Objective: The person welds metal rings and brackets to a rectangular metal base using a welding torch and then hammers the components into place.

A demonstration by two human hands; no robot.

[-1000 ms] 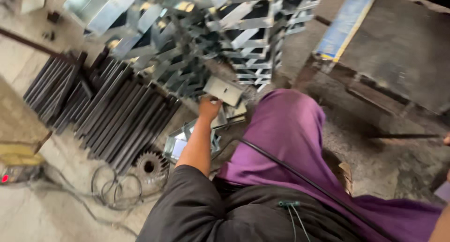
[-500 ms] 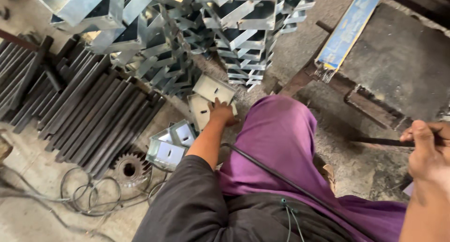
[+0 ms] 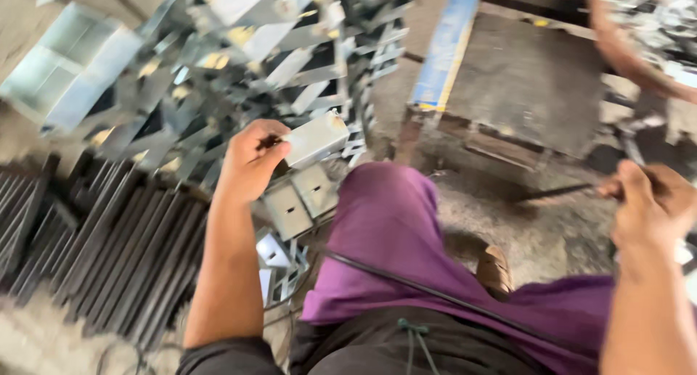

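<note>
Fingers of the left hand curl around one end of a grey metal bracket, thumb above and the other digits below, so that the piece is pinched at its left edge and lifted clear of the floor. The bracket is a short box-like section, tilted slightly upward to the right. It sits just in front of a tall stack of brackets of the same kind, blurred by camera motion. Directly beneath the held piece lie two loose plates with small slots, flat and side by side, and lower down a few more bent pieces rest near the forearm. To the left, a bundle of dark rods lies on the floor.

The right hand is closed around a thin dark rod, which runs leftward from the fist at a low angle; the fingers are pressed together on it. Beyond this hand stands a dark metal slab bordered on its left by a blue strip. A purple cloth covers the person's knee between the two arms, with a black cord crossing it.
</note>
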